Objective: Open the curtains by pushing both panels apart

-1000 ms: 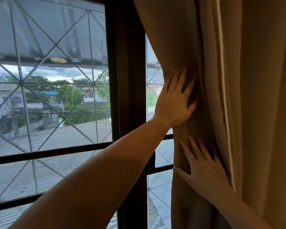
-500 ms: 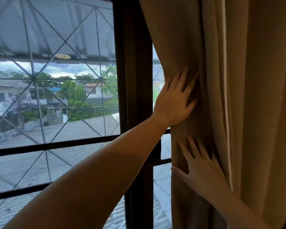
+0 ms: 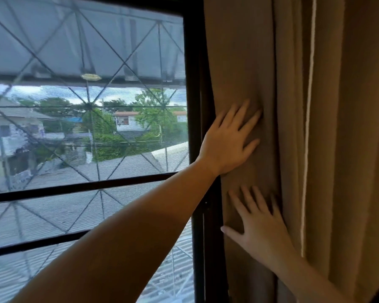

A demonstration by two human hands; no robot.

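Observation:
A beige curtain panel [image 3: 328, 127] hangs bunched in folds along the right side of the window. My left hand [image 3: 225, 143] lies flat on its left edge, fingers spread, pressing the cloth rightward. Lower down, my right hand [image 3: 258, 228] also presses flat against the same folds, fingers spread and partly sunk into a crease. Neither hand grips the fabric. The other curtain panel is out of view.
A dark window frame post [image 3: 194, 119] stands just left of the curtain edge. The window pane [image 3: 85, 127] with a diamond-pattern grille and dark crossbars fills the left. A white edge cord [image 3: 309, 127] runs down the curtain folds.
The curtain edge has slid right under both hands, closing off the strip of glass to the right of the post. Both hands stay flat on the cloth.

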